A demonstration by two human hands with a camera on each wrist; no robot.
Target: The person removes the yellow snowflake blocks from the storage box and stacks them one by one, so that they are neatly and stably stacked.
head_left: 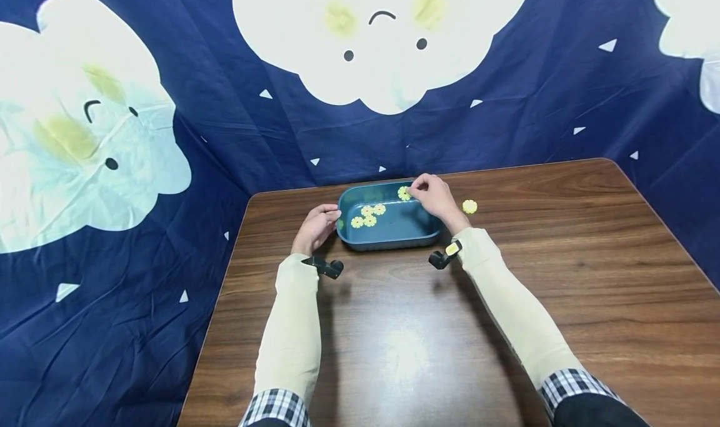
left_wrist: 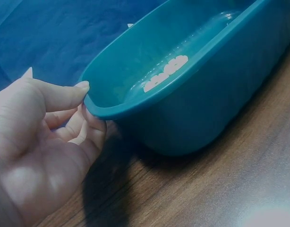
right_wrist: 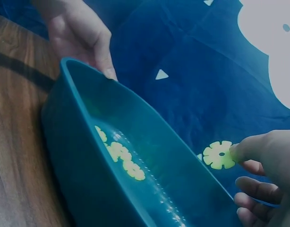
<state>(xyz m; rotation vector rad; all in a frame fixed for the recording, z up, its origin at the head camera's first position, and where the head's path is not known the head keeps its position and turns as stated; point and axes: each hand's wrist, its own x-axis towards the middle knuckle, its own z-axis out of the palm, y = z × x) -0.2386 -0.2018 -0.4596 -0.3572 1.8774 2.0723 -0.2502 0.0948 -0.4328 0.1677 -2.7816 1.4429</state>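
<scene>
On my feed the basin [head_left: 394, 244] looks like smooth, softly glossy plastic, and the flower pieces [right_wrist: 212, 159] like plastic too. I see a glossy wood-grain surface [head_left: 371, 314], a creased cloth backdrop [head_left: 270, 127] and wrinkled fabric sleeves [head_left: 289, 339].

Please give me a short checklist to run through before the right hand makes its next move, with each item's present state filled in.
1. Left hand holding the teal plastic bin: ok, thumb and fingers at the rim of one end.
2. Right hand pinching the held snowflake disc: ok, by its edge.
3. Held disc clear of the bin's rim: cannot tell; its height is unclear.
4. Snowflake discs in the bin down on its floor: ok.
5. Every disc off the wooden table: not ok; a loose yellow disc lies right of the bin.
6. Bin's base flat on the table: cannot tell; its underside is hidden.
</scene>
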